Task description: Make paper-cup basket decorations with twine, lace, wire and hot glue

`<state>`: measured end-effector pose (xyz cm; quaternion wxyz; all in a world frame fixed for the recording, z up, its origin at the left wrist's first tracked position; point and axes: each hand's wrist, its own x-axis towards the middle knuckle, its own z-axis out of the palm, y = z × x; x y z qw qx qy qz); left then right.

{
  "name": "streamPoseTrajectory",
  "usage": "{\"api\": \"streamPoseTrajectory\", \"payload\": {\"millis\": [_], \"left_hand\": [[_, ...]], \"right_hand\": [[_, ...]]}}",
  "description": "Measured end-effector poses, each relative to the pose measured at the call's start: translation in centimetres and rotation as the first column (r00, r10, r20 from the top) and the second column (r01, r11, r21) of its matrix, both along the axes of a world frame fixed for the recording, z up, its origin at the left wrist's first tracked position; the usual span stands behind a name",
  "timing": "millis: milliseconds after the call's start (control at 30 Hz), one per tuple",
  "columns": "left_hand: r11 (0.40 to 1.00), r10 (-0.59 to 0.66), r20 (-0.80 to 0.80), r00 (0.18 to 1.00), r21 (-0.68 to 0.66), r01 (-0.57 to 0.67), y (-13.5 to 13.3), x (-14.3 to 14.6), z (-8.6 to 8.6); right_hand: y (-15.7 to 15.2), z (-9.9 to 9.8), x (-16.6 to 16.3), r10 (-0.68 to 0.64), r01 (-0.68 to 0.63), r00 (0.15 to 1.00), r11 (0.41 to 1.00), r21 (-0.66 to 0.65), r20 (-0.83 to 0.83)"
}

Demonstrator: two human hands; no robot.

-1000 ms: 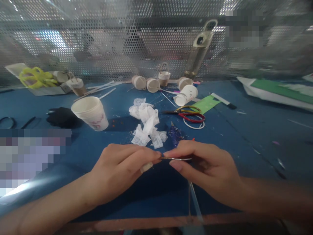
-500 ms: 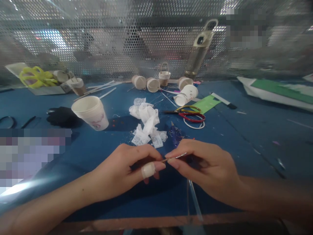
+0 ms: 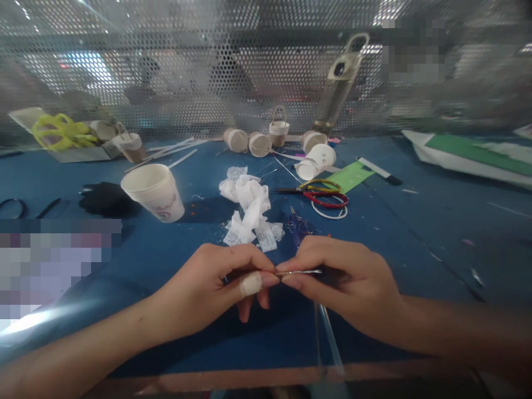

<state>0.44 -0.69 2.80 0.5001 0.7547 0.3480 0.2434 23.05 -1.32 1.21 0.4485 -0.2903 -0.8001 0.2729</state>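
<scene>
Wire (image 3: 305, 272), or some strand very like it, sits low in the middle of the frame, held above the blue tabletop (image 3: 137, 260) between two sets of fingertips. From where I stand, the left hand (image 3: 208, 288) has thumb and forefinger closed on its brownish end, the other fingers loosely curled below; pale tape (image 3: 251, 283) wraps that thumb. The right hand (image 3: 366, 288) pinches just beside it, and the silvery length runs back to the right between its thumb and forefinger. Both hands are drawn down to a fine pinch, tips close together; whether they touch each other, I cannot tell.

I'd judge the strand next to weightless and springy rather than limp, since its free length stands out fairly straight. So thin a thing could roll or slip under dry skin, and kink if squeezed hard. The best hold looks to be with the pads of thumb and forefinger, close to where brown meets silver, leaving the tail free. Its tip may be sharp.

Beyond the hands, near the centre of the frame, lie a blue tool (image 3: 297, 224), white scraps (image 3: 249, 205) and scissors (image 3: 306, 189).
</scene>
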Motion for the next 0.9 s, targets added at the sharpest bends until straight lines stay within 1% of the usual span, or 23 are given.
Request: {"api": "streamPoseTrajectory", "payload": {"millis": [167,267,333,433,533,633,700,900], "left_hand": [[0.989,0.074,-0.009,0.997,0.130,-0.072,0.1,0.0,0.0],[0.962,0.101,-0.025,0.995,0.259,-0.091,0.1,-0.2,-0.2],[0.918,0.123,-0.046,0.991,0.386,-0.096,0.1,-0.4,-0.3],[0.815,0.160,-0.065,0.985,0.571,-0.095,0.1,-0.7,-0.7],[0.727,0.171,-0.079,0.982,0.683,-0.071,-0.1,-0.9,-0.8],[0.667,0.181,-0.085,0.980,0.742,-0.059,-0.3,-0.9,-0.8],[0.646,0.181,-0.073,0.981,0.761,-0.063,-0.4,-0.9,-0.8],[0.638,0.207,-0.079,0.975,0.766,-0.073,-0.5,-0.7,-1.2]], "right_hand": [[-0.2,0.3,-0.3,-0.057,0.059,0.998,0.993,-0.102,0.025],[-0.3,0.3,-0.3,-0.075,0.079,0.997,0.979,-0.187,0.029],[-0.4,0.3,-0.3,-0.068,0.072,0.997,0.972,-0.223,0.025],[-0.4,0.4,-0.3,-0.052,0.049,0.999,0.970,-0.238,-0.007],[-0.5,0.5,-0.3,-0.035,0.023,0.998,0.971,-0.237,-0.046],[-0.5,0.6,-0.2,-0.022,0.006,0.997,0.974,-0.224,-0.068],[-0.5,0.6,-0.2,-0.013,-0.002,0.997,0.978,-0.209,-0.073],[-0.5,0.6,-0.4,-0.019,0.012,0.999,0.983,-0.184,-0.037]]}}
